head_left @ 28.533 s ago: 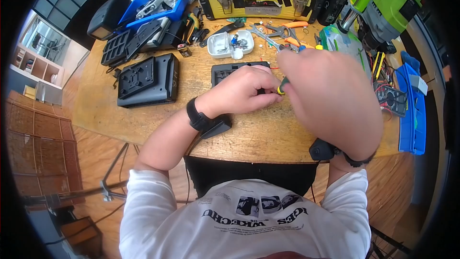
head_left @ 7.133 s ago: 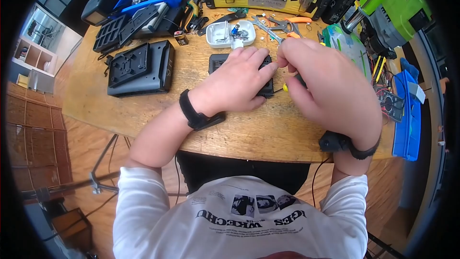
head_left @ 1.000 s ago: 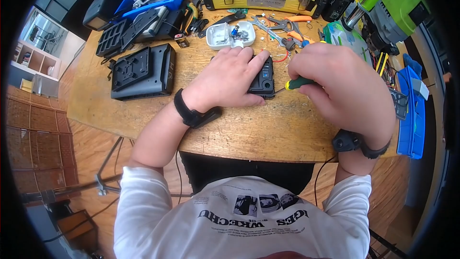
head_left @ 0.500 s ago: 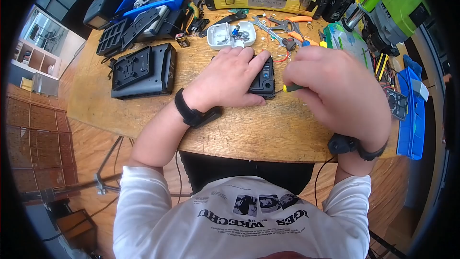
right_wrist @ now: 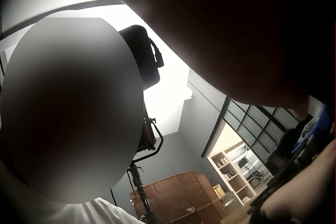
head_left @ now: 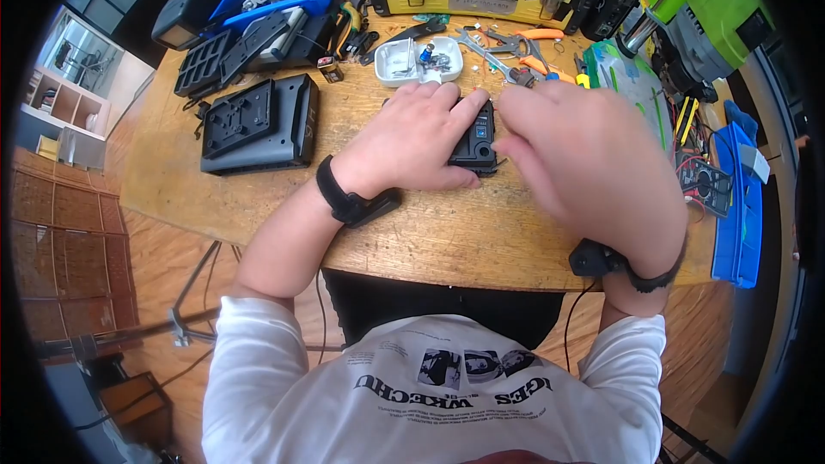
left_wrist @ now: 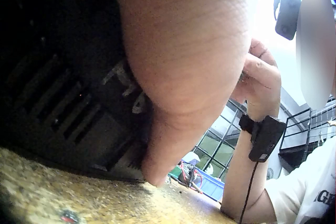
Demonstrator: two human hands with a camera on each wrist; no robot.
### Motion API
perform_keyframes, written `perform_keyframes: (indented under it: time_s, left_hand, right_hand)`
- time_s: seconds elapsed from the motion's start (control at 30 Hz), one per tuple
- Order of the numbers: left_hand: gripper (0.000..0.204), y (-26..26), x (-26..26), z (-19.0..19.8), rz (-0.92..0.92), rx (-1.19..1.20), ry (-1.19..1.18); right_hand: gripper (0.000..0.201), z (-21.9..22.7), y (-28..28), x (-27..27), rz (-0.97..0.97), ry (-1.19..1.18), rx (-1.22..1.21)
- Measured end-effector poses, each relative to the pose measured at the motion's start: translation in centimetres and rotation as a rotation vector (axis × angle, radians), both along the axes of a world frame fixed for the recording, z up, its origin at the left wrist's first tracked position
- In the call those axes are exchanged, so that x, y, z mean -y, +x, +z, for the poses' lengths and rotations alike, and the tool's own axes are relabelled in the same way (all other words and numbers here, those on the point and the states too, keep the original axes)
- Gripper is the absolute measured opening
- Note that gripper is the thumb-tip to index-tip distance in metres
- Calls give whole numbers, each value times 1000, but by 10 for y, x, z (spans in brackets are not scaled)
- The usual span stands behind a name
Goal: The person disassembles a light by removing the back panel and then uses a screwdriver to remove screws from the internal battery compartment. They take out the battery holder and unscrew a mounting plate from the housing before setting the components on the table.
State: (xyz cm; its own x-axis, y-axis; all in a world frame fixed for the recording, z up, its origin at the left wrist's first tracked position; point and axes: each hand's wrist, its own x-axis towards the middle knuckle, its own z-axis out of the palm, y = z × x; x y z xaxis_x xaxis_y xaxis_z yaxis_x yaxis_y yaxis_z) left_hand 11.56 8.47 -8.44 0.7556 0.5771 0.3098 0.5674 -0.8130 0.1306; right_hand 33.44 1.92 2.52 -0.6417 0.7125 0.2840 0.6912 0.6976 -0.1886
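My left hand point(head_left: 421, 137) lies spread over a black plastic housing point(head_left: 478, 146) on the workbench, covering most of it. The thumb reaches past its near edge. In the left wrist view, slots and pale handwritten marks show on the side of this housing point(left_wrist: 79, 108). Just right of it, my right hand point(head_left: 593, 150) is curled, fingertips close to the housing's right edge. The green-and-yellow screwdriver seen in its grip earlier is hidden behind the hand in the head view. In the left wrist view the right hand point(left_wrist: 262, 79) is raised with bent fingers.
A larger black housing point(head_left: 296, 133) lies at the left. Behind the hands are a white divided tray point(head_left: 394, 77) of small parts, pliers point(head_left: 534, 62) and a yellow-black toolbox point(head_left: 490, 4). A green drill press point(head_left: 722, 9), multimeter point(head_left: 709, 180) and blue bin point(head_left: 737, 232) line the right.
Over the last second the right hand has moved left and turned, taking the screwdriver out of sight. Long before, the left fingers were gathered near the screwdriver's tip; now they lie flat on the housing.
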Motion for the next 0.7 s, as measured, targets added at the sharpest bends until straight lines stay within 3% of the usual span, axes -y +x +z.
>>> perform_keyframes:
  time_s: [0.03, 0.2, 0.3, 0.4, 0.47, 0.7]
  left_hand:
    - [94, 0, 0, 1, -2, 1, -4]
    - [94, 0, 2, 4, -1, 5, 3]
    - [78, 1, 3, 8, 39, -34, -78]
    - [79, 2, 2, 5, 40, -20, -96]
    - [95, 1, -1, -1, 8, 11, 7]
    - [96, 1, 0, 1, 10, -5, -9]
  right_hand:
    - [22, -1, 0, -1, -81, 6, 82]
    - [23, -1, 6, -3, -11, 33, -21]
    - [26, 1, 3, 3, 4, -2, 13]
    - [27, 1, 1, 5, -13, -3, 55]
    - [28, 0, 0, 5, -31, -3, 71]
    - [27, 1, 0, 8, 2, -5, -20]
